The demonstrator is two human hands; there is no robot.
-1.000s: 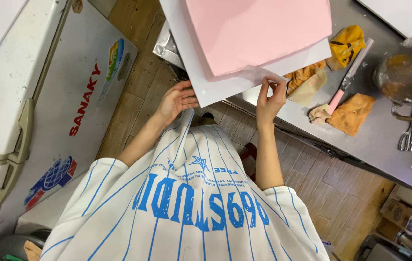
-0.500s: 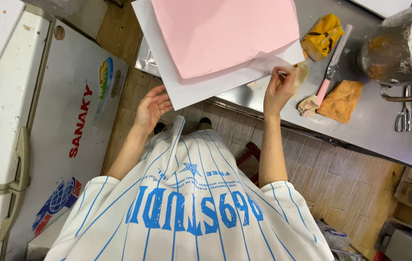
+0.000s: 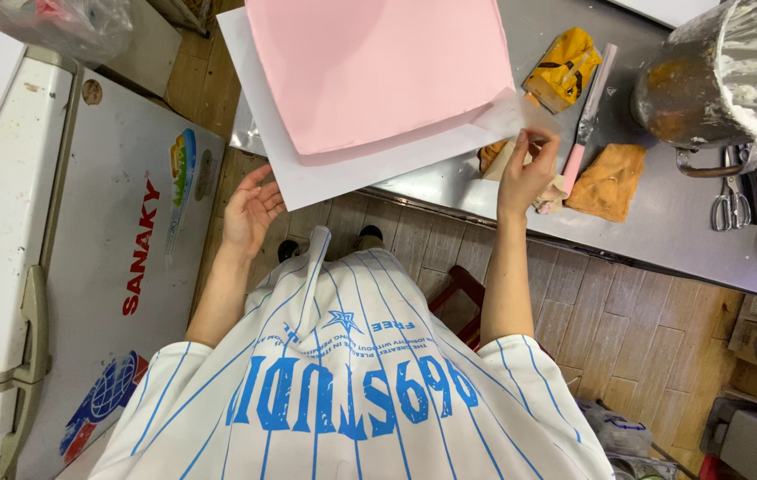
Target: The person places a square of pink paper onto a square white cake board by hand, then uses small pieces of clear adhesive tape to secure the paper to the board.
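A pink square slab (image 3: 378, 71) lies on a white board (image 3: 307, 182), which overhangs the front edge of a steel table (image 3: 663, 236). My right hand (image 3: 525, 169) pinches the corner of a thin translucent sheet (image 3: 505, 116) that sticks out from under the slab at the board's right corner. Below the board's left corner my left hand (image 3: 252, 209) hangs in the air with its palm up and fingers spread, holding nothing and just clear of the board.
A white chest freezer (image 3: 121, 267) stands at the left. On the table lie a pink-handled spatula (image 3: 585, 124), yellow cloths (image 3: 608, 180), scissors (image 3: 729, 200) and a large metal pot (image 3: 716, 76). A dark red stool (image 3: 458, 289) sits on the wooden floor.
My left hand has come off the board's underside and dropped a little lower and leftward. My right hand stays at the board's right corner, pinching the sheet.
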